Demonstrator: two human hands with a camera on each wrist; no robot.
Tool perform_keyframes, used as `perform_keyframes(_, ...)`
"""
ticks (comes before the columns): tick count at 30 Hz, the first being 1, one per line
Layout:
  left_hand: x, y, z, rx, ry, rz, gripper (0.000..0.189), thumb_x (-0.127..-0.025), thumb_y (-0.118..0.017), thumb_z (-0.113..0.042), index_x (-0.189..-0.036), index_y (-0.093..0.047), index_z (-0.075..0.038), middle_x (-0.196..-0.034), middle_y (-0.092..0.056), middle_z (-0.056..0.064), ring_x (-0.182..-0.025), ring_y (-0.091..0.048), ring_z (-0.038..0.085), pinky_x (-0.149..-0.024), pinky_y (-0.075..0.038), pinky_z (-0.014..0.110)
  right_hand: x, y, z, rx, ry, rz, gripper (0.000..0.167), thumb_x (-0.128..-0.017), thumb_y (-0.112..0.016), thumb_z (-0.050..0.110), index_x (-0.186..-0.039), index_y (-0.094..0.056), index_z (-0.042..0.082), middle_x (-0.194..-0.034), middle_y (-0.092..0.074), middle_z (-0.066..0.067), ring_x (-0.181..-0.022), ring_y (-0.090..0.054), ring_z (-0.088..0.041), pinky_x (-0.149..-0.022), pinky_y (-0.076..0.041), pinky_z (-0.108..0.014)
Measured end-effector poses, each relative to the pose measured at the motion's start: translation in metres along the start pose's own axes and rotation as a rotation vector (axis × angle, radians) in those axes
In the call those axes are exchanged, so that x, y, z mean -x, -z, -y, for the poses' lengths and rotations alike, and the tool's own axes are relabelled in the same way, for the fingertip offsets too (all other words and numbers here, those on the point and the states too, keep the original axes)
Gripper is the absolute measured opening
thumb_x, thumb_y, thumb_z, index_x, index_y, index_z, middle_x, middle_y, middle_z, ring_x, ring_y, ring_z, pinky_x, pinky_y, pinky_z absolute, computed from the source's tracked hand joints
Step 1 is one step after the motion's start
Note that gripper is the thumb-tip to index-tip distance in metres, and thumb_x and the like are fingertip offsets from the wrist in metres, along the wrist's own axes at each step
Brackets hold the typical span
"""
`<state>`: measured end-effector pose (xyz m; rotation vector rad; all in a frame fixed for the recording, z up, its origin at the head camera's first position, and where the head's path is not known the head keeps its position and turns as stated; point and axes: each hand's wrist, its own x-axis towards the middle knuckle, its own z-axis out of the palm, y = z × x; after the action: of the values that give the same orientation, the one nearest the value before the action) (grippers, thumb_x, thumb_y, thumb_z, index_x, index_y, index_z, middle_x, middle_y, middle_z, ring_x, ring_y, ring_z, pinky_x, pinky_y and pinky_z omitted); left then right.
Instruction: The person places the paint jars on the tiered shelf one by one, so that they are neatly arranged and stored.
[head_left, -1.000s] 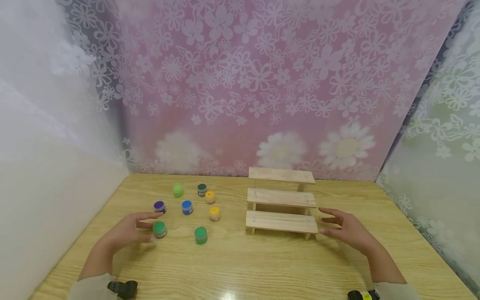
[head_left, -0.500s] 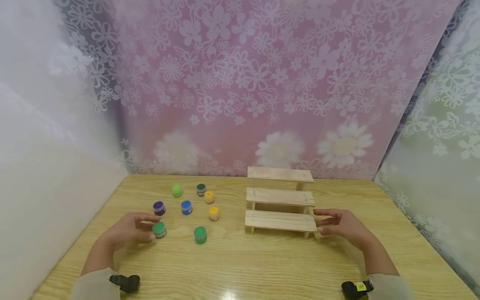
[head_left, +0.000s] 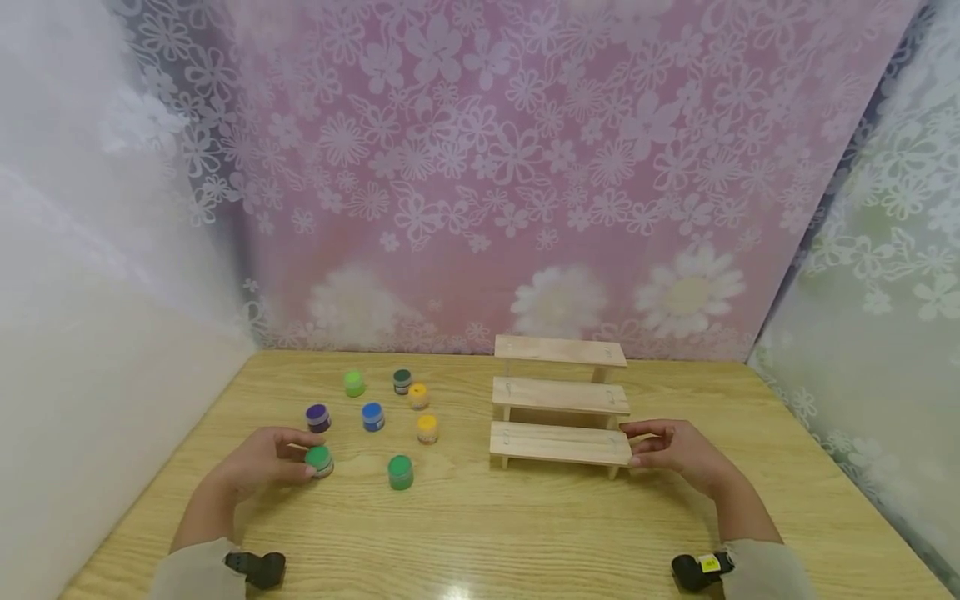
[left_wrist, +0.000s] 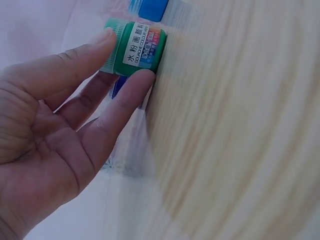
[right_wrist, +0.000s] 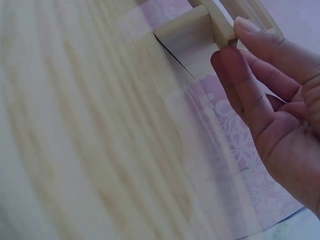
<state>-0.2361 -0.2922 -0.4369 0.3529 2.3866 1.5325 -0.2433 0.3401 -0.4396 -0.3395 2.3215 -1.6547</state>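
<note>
My left hand [head_left: 258,462] pinches a green gouache paint jar [left_wrist: 139,49] at the left of the table. In the left wrist view the thumb lies on its lid and fingers touch the other side. The jar stands on the tabletop. At the right, my right hand [head_left: 678,457] grips the end of the lowest shelf of a three-tier wooden stand [head_left: 561,396]. The right wrist view has the thumb on top of the board's end [right_wrist: 222,27] and fingertips under it. The stand is upright, its shelves bare.
Other paint jars stand between the hands: a second green [head_left: 401,472], purple [head_left: 318,418], blue [head_left: 372,417], light green [head_left: 354,384], dark green [head_left: 402,382] and two yellow ones [head_left: 427,429]. A flowered cloth [head_left: 450,167] hangs behind the wooden table [head_left: 450,533].
My right hand has moved left onto the end of the lowest shelf. The left thumb and fingers have closed in on the green jar. The jars and stand have stayed in place.
</note>
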Motion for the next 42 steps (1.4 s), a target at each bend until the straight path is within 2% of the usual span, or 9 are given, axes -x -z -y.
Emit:
perform_keyframes(8,-0.003,-0.006,-0.004,-0.063,-0.025,-0.075,0.056,-0.082,-0.081,-0.020,-0.128,-0.061,0.003,-0.136,-0.053,0.025,-0.120,-0.054,0.041,-0.088,-0.054,0.036,-0.001,0.000,-0.001,-0.014,0.014,0.022,0.064,-0.084,-0.078,0.010,-0.137,-0.048,-0.011,-0.117,-0.064,-0.017,-0.098,-0.064,-0.016,-0.082,-0.056,-0.036)
perform_keyframes(12,-0.005,-0.010,-0.009,-0.046,-0.056,-0.102,0.056,-0.083,-0.080,-0.022,-0.130,-0.060,0.003,-0.135,-0.054,0.022,-0.123,-0.051,0.041,-0.088,-0.054,0.034,0.000,0.000,-0.003,-0.003,0.022,0.016,0.065,-0.084,-0.078,0.011,-0.137,-0.047,-0.012,-0.118,-0.064,-0.019,-0.098,-0.064,-0.016,-0.082,-0.057,-0.035)
perform_keyframes(15,-0.005,-0.013,-0.014,-0.039,-0.072,-0.118,0.055,-0.084,-0.079,-0.024,-0.130,-0.060,0.001,-0.131,-0.059,0.018,-0.126,-0.048,0.040,-0.093,-0.052,0.040,0.000,-0.001,-0.004,-0.007,0.021,0.019,0.066,-0.084,-0.077,0.010,-0.137,-0.046,-0.012,-0.116,-0.064,-0.020,-0.099,-0.065,-0.017,-0.082,-0.056,-0.036)
perform_keyframes(19,-0.006,-0.017,-0.028,-0.078,-0.105,-0.135,0.053,-0.084,-0.079,-0.027,-0.129,-0.062,-0.004,-0.130,-0.060,0.013,-0.127,-0.048,0.039,-0.096,-0.049,0.048,0.000,-0.002,-0.004,-0.007,0.009,0.021,0.066,-0.084,-0.078,0.011,-0.138,-0.046,-0.011,-0.114,-0.065,-0.020,-0.099,-0.065,-0.018,-0.082,-0.056,-0.036)
perform_keyframes(24,-0.011,-0.025,-0.041,-0.104,-0.154,-0.148,0.049,-0.084,-0.079,-0.027,-0.127,-0.065,-0.007,-0.130,-0.060,0.012,-0.124,-0.051,0.038,-0.095,-0.050,0.046,0.002,-0.001,-0.002,-0.006,0.002,0.018,0.066,-0.084,-0.078,0.011,-0.138,-0.046,-0.011,-0.116,-0.065,-0.019,-0.099,-0.064,-0.017,-0.083,-0.056,-0.036)
perform_keyframes(28,-0.013,-0.034,-0.050,-0.079,-0.177,-0.141,0.051,-0.084,-0.079,-0.026,-0.128,-0.064,-0.005,-0.129,-0.061,0.012,-0.122,-0.053,0.037,-0.092,-0.052,0.044,0.004,-0.001,-0.001,-0.005,0.002,0.017,0.066,-0.084,-0.077,0.012,-0.138,-0.046,-0.011,-0.117,-0.064,-0.018,-0.099,-0.064,-0.017,-0.083,-0.056,-0.036)
perform_keyframes(34,-0.018,-0.046,-0.059,-0.053,-0.208,-0.133,0.048,-0.083,-0.080,-0.024,-0.126,-0.066,-0.008,-0.127,-0.062,0.011,-0.115,-0.057,0.030,-0.085,-0.054,0.032,0.004,0.000,-0.002,-0.012,0.009,0.024,0.065,-0.085,-0.076,0.011,-0.138,-0.046,-0.011,-0.120,-0.063,-0.018,-0.101,-0.064,-0.017,-0.084,-0.056,-0.036)
perform_keyframes(40,-0.019,-0.059,-0.068,-0.027,-0.264,-0.126,0.043,-0.084,-0.079,-0.021,-0.123,-0.068,-0.008,-0.130,-0.059,0.014,-0.113,-0.056,0.031,-0.082,-0.055,0.031,0.003,-0.001,-0.002,-0.008,0.010,0.027,0.065,-0.085,-0.076,0.010,-0.138,-0.046,-0.011,-0.115,-0.065,-0.018,-0.099,-0.064,-0.018,-0.082,-0.056,-0.037)
perform_keyframes(42,-0.019,-0.063,-0.070,-0.017,-0.266,-0.128,0.041,-0.084,-0.079,-0.020,-0.122,-0.068,-0.009,-0.130,-0.058,0.014,-0.112,-0.056,0.029,-0.081,-0.055,0.031,0.003,-0.002,-0.001,-0.004,0.009,0.025,0.065,-0.085,-0.077,0.010,-0.138,-0.046,-0.011,-0.113,-0.065,-0.018,-0.098,-0.064,-0.018,-0.082,-0.057,-0.037)
